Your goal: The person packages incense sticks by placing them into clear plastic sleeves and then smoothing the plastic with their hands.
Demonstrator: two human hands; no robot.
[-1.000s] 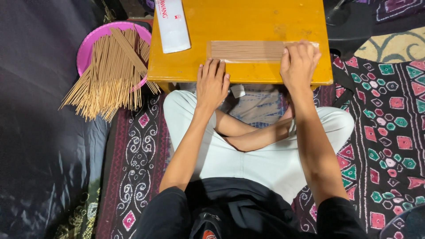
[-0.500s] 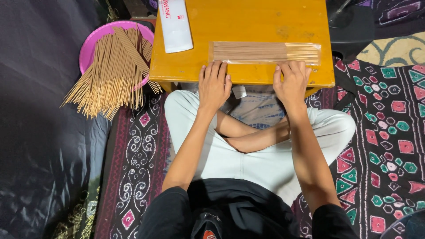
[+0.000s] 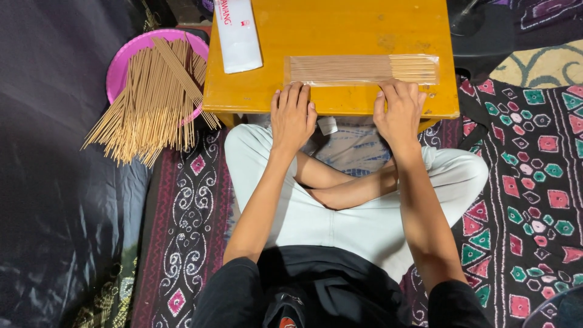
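A clear plastic packet of brown incense sticks point(image 3: 363, 69) lies flat across a low yellow wooden table point(image 3: 340, 30). My left hand point(image 3: 293, 115) rests palm down at the table's near edge, fingertips touching the packet's lower left edge. My right hand point(image 3: 399, 112) lies flat beside it, fingers pressing on the packet's lower right edge. Neither hand grips anything.
A white flat pouch point(image 3: 238, 33) lies on the table's left part. A pink basin point(image 3: 130, 58) left of the table holds a large loose heap of incense sticks point(image 3: 152, 100). Patterned cloth point(image 3: 528, 182) covers the floor; dark sheeting point(image 3: 54, 170) is at left.
My right hand has come down from the packet's right end to its near edge. Both hands now lie flat along the packet's lower side. The packet sits flatter.
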